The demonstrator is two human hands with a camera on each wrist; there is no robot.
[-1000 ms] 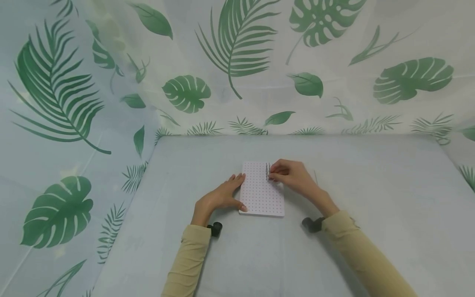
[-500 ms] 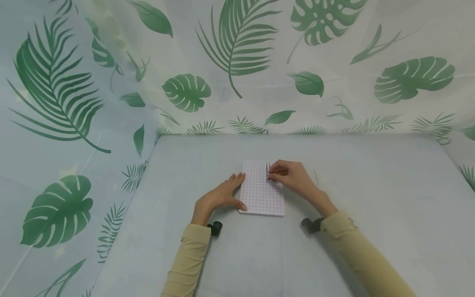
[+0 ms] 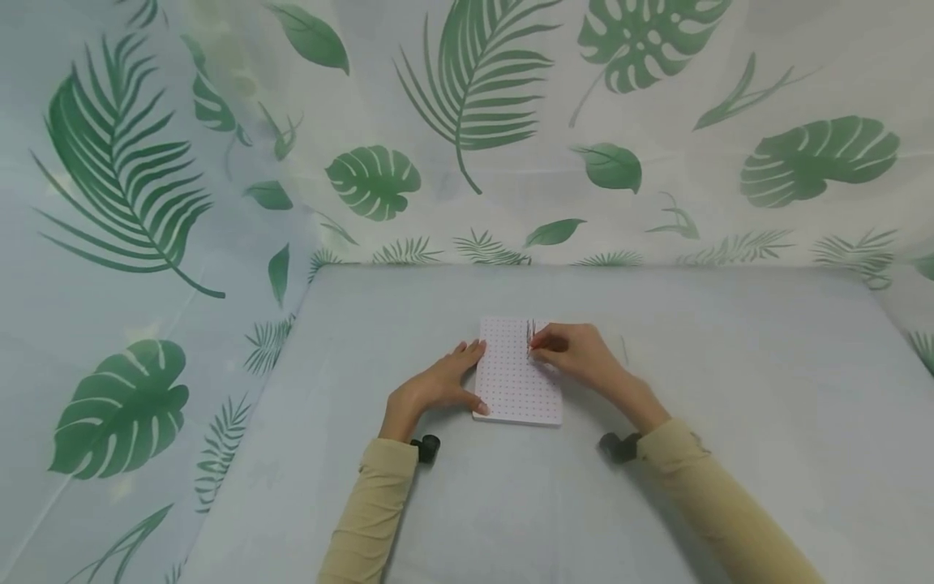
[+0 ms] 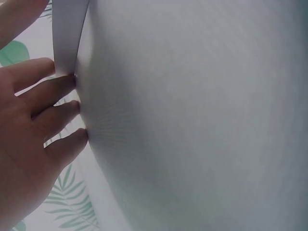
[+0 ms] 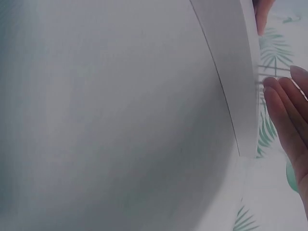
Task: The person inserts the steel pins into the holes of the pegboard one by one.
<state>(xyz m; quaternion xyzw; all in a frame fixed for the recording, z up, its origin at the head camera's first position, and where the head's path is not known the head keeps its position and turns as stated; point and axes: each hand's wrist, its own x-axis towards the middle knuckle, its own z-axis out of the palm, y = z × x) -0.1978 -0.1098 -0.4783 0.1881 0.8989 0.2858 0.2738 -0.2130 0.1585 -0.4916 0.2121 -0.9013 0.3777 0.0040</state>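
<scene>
A white pegboard with rows of small dots lies on the table. Several thin dark pins stand in its far right part; from the side, in the right wrist view, such pins rise from the top face. My right hand is over the board's right side, thumb and fingertips pinching a thin pin, mostly hidden by the fingers. Along the left edge rests my left hand, thumb on the near left corner. Its fingers are fairly straight in the left wrist view, touching the table beside the board's side wall.
To the right of the board, behind my right hand, one thin pin-like stick lies on the pale table. Leaf-printed curtains hang at the back and left. A small black device sits at each wrist.
My right hand has shifted slightly nearer to me over the board, still pinching beside the standing pins. The left hand stays on the board's edge. The head view has shifted a little.
</scene>
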